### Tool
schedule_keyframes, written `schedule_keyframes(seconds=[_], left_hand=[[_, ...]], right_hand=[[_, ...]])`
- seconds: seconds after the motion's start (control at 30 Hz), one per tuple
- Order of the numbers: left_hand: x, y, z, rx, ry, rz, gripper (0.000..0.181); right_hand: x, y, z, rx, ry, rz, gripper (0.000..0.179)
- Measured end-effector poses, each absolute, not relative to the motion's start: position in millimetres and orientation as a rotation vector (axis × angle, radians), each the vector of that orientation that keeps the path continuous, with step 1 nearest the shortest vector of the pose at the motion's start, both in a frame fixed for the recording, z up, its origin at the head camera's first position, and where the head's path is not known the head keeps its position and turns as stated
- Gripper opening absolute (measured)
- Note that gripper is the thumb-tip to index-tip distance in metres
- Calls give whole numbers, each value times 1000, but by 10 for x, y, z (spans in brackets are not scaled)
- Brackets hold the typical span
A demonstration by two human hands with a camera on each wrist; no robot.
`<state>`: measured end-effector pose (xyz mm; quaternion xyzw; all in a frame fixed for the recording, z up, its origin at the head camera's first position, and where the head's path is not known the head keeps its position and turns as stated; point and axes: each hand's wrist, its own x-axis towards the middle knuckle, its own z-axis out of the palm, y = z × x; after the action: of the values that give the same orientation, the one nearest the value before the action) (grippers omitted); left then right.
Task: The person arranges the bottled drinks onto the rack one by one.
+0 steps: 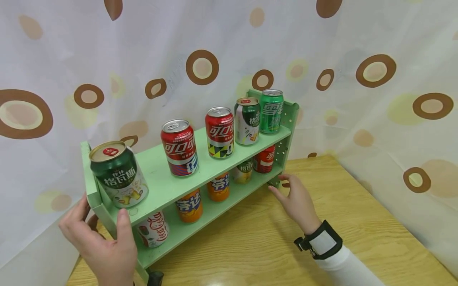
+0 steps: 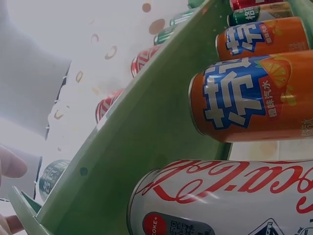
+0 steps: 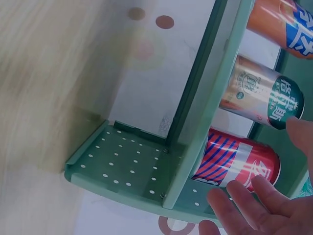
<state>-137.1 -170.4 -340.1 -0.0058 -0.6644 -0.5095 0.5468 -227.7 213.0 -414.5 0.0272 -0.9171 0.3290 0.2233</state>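
Note:
A light green two-tier shelf rack (image 1: 157, 190) stands at an angle on the table, cans on both tiers. At its left end my left hand (image 1: 107, 250) grips the side panel (image 1: 91, 186), thumb in front and fingers round the outside. Just above that thumb is a green-and-white can (image 1: 123, 178). My right hand (image 1: 297, 202) is by the lower right end, fingers extended and spread. In the right wrist view its fingers (image 3: 234, 205) overlap the rack's end near a red can (image 3: 239, 159). A white Coca-Cola can (image 2: 220, 196) lies close in the left wrist view.
Further along the upper tier are two red cans (image 1: 180, 149), another green-and-white can (image 1: 247, 123) and a green can (image 1: 271, 113). Orange cans (image 1: 189, 206) are among those below. A patterned sheet (image 1: 229, 39) hangs behind the wooden table (image 1: 243, 246).

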Motion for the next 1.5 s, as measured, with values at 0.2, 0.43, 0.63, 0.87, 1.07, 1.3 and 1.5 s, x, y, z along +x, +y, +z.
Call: schedule_keyframes(seconds=[0.2,0.43,0.63,0.87,1.07,1.3,1.5], left_hand=[[-1347,-1671,-3395,23,-1569,-1207,64],[-1334,-1637,-3392,42,-1571,-1211,64],[-1321,-1606,-3390,48,-1539,-1222,64],[-1315,-1579,-3385,51,-1492,-1203,62],[-1334,-1562,-3385,47,-1442,-1183,60],[-1280,-1402,-3304,53,-1329,-1076,51],[-1288,-1220,-3380,-61,-1294,-1018,47]], right_hand=[[-2232,2116,-4203,94,-2557,902,55],[-2184,2116,-4240,90,-2561,895,52],[-2157,2101,-4224,93,-2566,891,52],[-2155,2075,-4222,92,-2567,894,51],[-2175,2058,-4255,93,-2566,906,52],[-2169,2037,-4261,93,-2569,911,51],[-2144,2039,-4270,89,-2562,918,50]])
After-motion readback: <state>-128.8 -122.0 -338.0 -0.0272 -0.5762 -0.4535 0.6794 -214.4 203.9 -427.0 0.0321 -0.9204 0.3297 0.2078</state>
